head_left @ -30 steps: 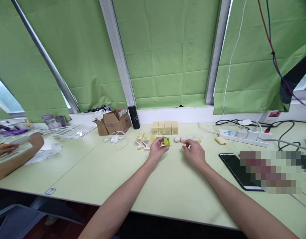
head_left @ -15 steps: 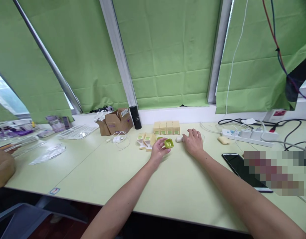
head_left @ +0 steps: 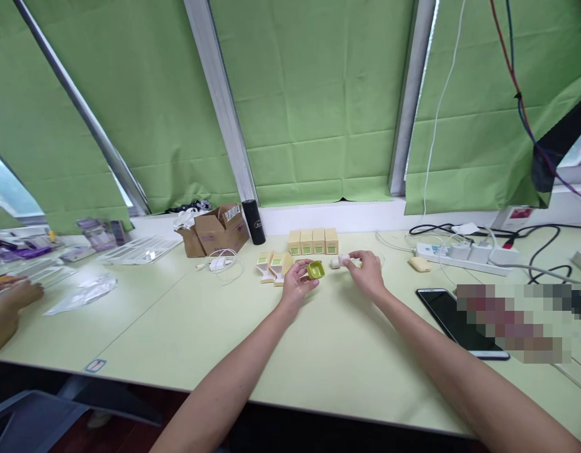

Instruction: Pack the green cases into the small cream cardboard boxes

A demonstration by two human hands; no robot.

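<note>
My left hand (head_left: pixel 296 286) holds a small olive-green square case (head_left: pixel 315 270), with its hollow side facing me. My right hand (head_left: pixel 367 272) pinches a small white block-shaped piece (head_left: pixel 344 259) between thumb and fingers, just above the table. Close beside that piece lies another small white item (head_left: pixel 335 263), whose kind I cannot make out. Behind my hands several small cream boxes with green squares (head_left: pixel 313 241) stand in a row. Left of my left hand are cream boxes with opened flaps (head_left: pixel 272 267).
A white charger with a coiled cable (head_left: pixel 219 262), an open cardboard box (head_left: pixel 219 229) and a black bottle (head_left: pixel 253 222) stand to the left. A phone (head_left: pixel 457 321), a power strip (head_left: pixel 460 257) and cables lie right. Another person's hand (head_left: pixel 21 299) works at far left.
My right hand has closed on the white piece and raised it slightly. My left hand still holds the green case. The view has shifted a little, and the other person's hand has moved farther into view.
</note>
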